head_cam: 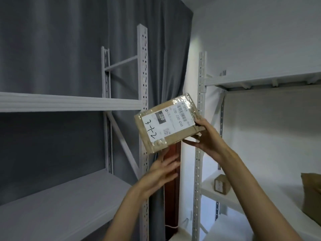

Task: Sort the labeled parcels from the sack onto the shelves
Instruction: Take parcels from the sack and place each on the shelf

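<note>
Between two white metal shelving units, held up in the air at about the height of the left unit's upper shelf board, a brown cardboard parcel [167,121] sits tilted, its labelled face turned toward the camera. The white shipping label [165,123] carries a barcode, the printed number 220 and a handwritten mark that reads something like 3-1-2, and clear tape glints along the parcel's top edge. The right hand [207,138] grasps the parcel at its right-hand end, thumb on the labelled face near the corner and fingers curled under the lower edge. The left hand [161,173] hangs just below the parcel's lower left corner with its fingers straight and spread, blurred, holding nothing; whether the fingertips touch the cardboard cannot be told. To the left stands the left shelving unit [69,101], with a perforated upright and two bare boards, in front of a grey curtain [52,49]. To the right stands the right shelving unit [201,101] against a white wall; on its lower shelf rests a small brown box [221,185] with a pale label, and at the far right edge part of another brown package [311,197] shows. Behind the parcel, between the units, a strip of dark red-brown wood [172,180] runs down.
</note>
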